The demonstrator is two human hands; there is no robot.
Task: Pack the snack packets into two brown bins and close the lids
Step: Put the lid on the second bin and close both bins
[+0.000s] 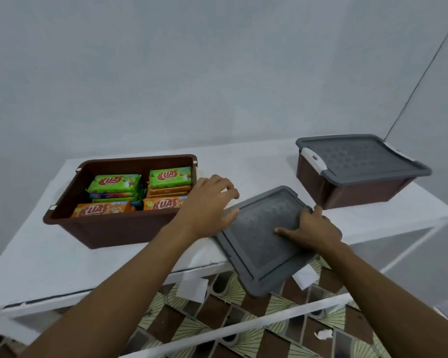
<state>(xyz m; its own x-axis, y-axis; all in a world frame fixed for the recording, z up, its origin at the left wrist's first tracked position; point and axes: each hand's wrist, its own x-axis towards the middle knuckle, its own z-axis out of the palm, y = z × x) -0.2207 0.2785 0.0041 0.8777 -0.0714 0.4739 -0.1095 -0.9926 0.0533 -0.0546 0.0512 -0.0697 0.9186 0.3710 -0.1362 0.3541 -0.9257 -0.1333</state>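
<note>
An open brown bin (106, 228) stands on the left of the white table (36, 254), holding several green and orange snack packets (114, 183). A loose grey lid (259, 244) lies tilted over the table's front edge, to the right of that bin. My left hand (207, 205) rests at the lid's far left corner, fingers apart and touching its rim. My right hand (312, 229) presses on the lid's right side, thumb on top and fingers around the edge. A second brown bin (347, 191) at the back right has its grey lid (360, 156) on, with white latches.
A grey wall rises right behind the table. Below the table's front edge runs a white rail (243, 326) over a patterned brown and green floor (217, 319) with scraps of white paper (192, 289).
</note>
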